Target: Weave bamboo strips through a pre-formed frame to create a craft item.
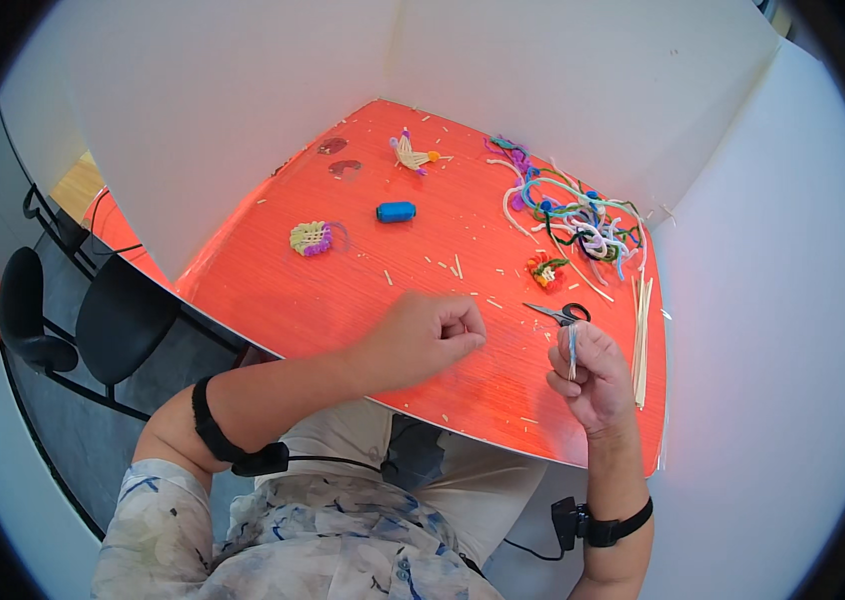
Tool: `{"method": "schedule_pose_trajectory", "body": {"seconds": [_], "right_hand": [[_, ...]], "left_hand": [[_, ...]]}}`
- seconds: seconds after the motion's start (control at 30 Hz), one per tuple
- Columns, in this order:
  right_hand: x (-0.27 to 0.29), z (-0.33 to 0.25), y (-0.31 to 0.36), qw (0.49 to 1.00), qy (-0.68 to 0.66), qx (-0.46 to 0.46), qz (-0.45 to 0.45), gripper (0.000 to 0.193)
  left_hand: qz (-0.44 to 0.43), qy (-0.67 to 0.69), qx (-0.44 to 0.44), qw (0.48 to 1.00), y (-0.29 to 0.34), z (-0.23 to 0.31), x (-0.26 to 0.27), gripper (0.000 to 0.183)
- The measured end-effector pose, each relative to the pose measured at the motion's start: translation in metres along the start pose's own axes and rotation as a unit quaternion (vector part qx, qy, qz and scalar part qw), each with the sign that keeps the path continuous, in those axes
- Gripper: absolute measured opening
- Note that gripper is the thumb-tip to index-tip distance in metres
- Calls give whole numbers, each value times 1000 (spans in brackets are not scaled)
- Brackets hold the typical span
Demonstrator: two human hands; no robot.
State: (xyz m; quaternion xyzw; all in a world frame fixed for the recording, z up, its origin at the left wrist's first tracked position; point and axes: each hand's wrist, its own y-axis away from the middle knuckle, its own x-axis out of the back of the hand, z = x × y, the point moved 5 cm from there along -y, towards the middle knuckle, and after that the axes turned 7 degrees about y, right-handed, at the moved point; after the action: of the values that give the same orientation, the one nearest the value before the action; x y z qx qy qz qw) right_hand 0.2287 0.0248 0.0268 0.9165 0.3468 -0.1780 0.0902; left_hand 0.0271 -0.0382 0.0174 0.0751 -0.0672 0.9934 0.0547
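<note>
My right hand (598,378) is closed on a small bundle of thin pale sticks (573,355), which stands upright between thumb and fingers with light blue thread showing along it. My left hand (433,335) hovers over the table's near middle, fingers curled and thumb pressed to them; whatever it pinches is too fine to make out. Just beyond the right hand lie scissors (575,313) with black handles. A blue spool of thread (396,212) rests on its side farther off. Left of it sits a small woven piece (312,239) in cream and purple with a loose strand.
The red table (363,300) is strewn with stick scraps. Tangled coloured yarn (593,225) lies at the far right, near a red and green yarn flower (546,271). Long sticks (642,345) line the right edge. A star-shaped stick piece (413,153) is at the back. White panels (563,80) enclose the table.
</note>
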Motion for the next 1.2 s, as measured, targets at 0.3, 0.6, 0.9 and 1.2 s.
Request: {"method": "schedule_pose_trajectory", "body": {"seconds": [0.3,0.6,0.9,1.2], "right_hand": [[-3,-3,11,931,359,-74,0,13],[-14,-12,13,910,414,-20,-20,11],[-39,-13,10,850,521,16,-80,10],[-57,-6,11,797,586,26,-142,12]], "left_hand": [[87,60,-15,994,-2,23,24,10],[125,38,-55,990,-2,23,27,9],[64,-39,-72,995,-5,37,5,7],[57,-16,-133,989,-12,51,-2,9]]}}
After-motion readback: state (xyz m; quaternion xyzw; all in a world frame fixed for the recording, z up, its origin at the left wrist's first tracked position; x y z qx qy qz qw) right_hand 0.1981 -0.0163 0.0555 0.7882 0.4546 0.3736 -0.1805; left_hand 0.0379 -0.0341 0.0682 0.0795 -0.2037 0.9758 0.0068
